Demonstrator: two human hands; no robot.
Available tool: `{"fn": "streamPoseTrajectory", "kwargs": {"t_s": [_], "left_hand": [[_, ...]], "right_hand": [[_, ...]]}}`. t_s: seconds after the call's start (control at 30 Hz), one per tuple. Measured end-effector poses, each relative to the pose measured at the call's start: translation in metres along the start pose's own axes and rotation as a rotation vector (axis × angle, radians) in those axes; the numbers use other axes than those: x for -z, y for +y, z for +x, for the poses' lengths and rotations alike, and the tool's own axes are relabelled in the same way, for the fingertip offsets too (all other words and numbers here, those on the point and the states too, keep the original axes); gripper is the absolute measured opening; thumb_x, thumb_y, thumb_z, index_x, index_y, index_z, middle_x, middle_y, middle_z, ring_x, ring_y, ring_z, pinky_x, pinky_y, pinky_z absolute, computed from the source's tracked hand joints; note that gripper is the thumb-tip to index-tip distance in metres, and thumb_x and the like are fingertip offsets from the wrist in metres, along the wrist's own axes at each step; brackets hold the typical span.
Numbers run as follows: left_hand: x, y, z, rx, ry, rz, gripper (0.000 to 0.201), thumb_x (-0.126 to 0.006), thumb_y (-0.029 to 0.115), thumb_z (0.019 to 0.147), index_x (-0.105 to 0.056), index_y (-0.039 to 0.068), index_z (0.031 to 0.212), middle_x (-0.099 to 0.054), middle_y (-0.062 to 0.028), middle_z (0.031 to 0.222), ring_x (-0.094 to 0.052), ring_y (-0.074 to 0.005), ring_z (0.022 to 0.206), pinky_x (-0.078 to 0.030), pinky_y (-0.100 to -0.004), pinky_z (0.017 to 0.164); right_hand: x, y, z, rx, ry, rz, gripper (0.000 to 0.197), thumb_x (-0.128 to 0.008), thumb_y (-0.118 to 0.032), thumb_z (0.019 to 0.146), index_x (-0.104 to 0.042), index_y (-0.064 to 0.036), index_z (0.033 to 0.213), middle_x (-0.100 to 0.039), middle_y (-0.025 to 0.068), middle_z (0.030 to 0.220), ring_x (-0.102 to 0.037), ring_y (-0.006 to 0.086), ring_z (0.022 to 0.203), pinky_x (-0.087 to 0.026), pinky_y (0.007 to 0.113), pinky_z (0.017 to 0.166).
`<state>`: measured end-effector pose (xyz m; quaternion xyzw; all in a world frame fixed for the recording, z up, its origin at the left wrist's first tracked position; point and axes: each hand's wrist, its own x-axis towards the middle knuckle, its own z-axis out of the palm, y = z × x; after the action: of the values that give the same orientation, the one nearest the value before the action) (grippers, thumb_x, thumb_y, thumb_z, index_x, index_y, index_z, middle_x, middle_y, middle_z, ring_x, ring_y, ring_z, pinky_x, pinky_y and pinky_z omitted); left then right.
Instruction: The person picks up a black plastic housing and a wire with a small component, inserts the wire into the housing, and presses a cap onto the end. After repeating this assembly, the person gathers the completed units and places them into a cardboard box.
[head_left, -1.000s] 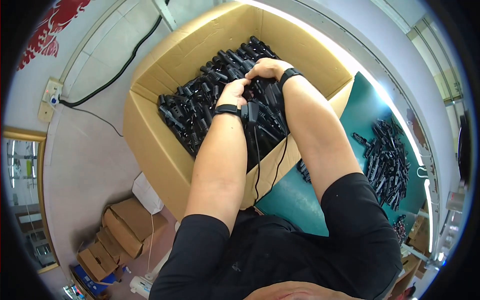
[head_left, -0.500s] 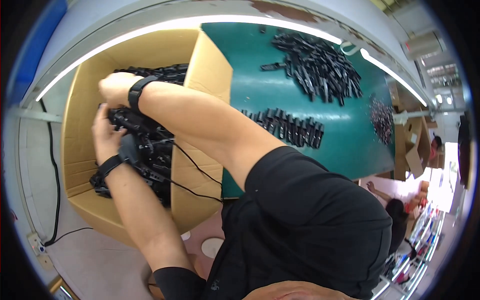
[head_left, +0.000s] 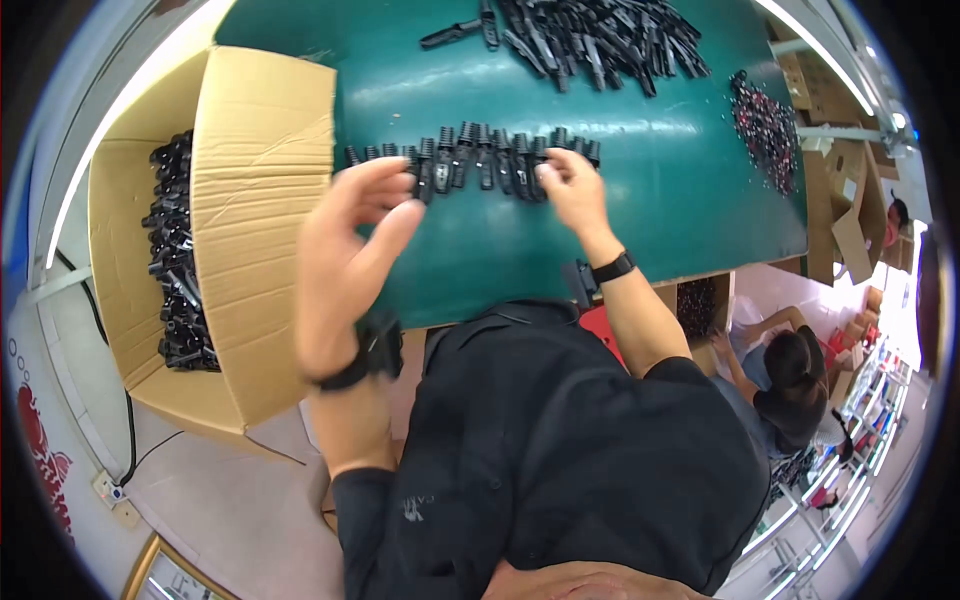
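A row of slim black plastic pieces with ribbed ends (head_left: 485,155) lies side by side on the green table; their exact kind I cannot make out. At the row's left end, my left hand (head_left: 350,260) is open, thumb and fingers apart and somewhat blurred, hiding some pieces. Over by the right end, my right hand (head_left: 580,200) has its thumb and forefinger apart against the pieces, with no piece visibly lifted. Both wrists wear black bands.
An open cardboard box (head_left: 265,200) stands left of the table, holding many black parts (head_left: 175,260). A heap of similar black pieces (head_left: 600,40) lies at the far side. Small dark and reddish bits (head_left: 765,135) are piled far right. Another person (head_left: 785,385) sits at right.
Both hands have come out of the cardboard box and moved right to the row of black pieces on the table. The view has turned with them, so the box now sits farther left.
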<state>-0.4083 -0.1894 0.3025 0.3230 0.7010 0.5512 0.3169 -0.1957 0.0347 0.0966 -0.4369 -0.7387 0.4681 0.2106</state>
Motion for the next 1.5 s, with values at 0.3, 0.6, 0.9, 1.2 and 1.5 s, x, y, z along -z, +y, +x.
{"fn": "streamPoseTrajectory", "kwargs": {"t_s": [0.3,0.6,0.9,1.2,1.5], "left_hand": [[-0.176,-0.236,0.083,0.324,0.014,0.176,0.076,-0.084,0.026,0.089,-0.050,-0.005,0.149,-0.060,-0.0250,0.143,-0.060,-0.0313,0.132,-0.050,-0.0431,0.111],[-0.216,-0.215,0.097,0.424,0.106,0.599,0.105,-0.092,0.035,0.075,-0.039,-0.004,0.156,-0.054,-0.0271,0.144,-0.054,-0.0382,0.136,-0.045,-0.0460,0.115],[-0.206,-0.211,0.096,0.429,0.035,0.729,0.096,-0.091,0.029,0.077,-0.039,0.002,0.154,-0.055,-0.0226,0.144,-0.054,-0.0384,0.134,-0.046,-0.0462,0.112],[-0.182,-0.221,0.073,0.262,0.082,0.715,0.053,-0.084,0.017,0.084,-0.063,0.007,0.131,-0.061,-0.0173,0.134,-0.058,-0.0378,0.127,-0.050,-0.0484,0.104],[-0.191,-0.236,0.081,-0.125,0.190,0.817,0.051,-0.084,0.009,0.076,-0.066,0.005,0.123,-0.062,-0.0207,0.131,-0.056,-0.0413,0.127,-0.046,-0.0505,0.109]], "right_hand": [[0.041,0.115,0.028,-0.284,0.108,-0.162,0.086,-0.086,-0.039,0.083,-0.049,0.0003,0.150,-0.062,0.0209,0.137,-0.065,0.0338,0.120,-0.052,0.044,0.104],[0.023,0.101,0.046,-0.204,0.118,-0.264,0.080,-0.088,-0.025,0.079,-0.053,-0.0003,0.147,-0.064,0.0209,0.136,-0.065,0.0353,0.121,-0.051,0.043,0.106],[0.020,0.121,0.046,-0.308,0.000,0.161,0.072,-0.088,-0.014,0.078,-0.057,-0.0022,0.142,-0.071,0.0176,0.126,-0.069,0.0329,0.118,-0.052,0.042,0.105],[0.024,0.100,0.038,-0.281,-0.013,-0.023,0.072,-0.086,-0.014,0.079,-0.056,-0.0033,0.144,-0.071,0.0195,0.128,-0.069,0.0336,0.119,-0.053,0.041,0.104],[0.033,0.096,0.041,-0.181,0.033,0.060,0.071,-0.082,-0.014,0.078,-0.056,-0.0018,0.142,-0.071,0.0219,0.125,-0.070,0.0357,0.117,-0.055,0.043,0.102]]}}
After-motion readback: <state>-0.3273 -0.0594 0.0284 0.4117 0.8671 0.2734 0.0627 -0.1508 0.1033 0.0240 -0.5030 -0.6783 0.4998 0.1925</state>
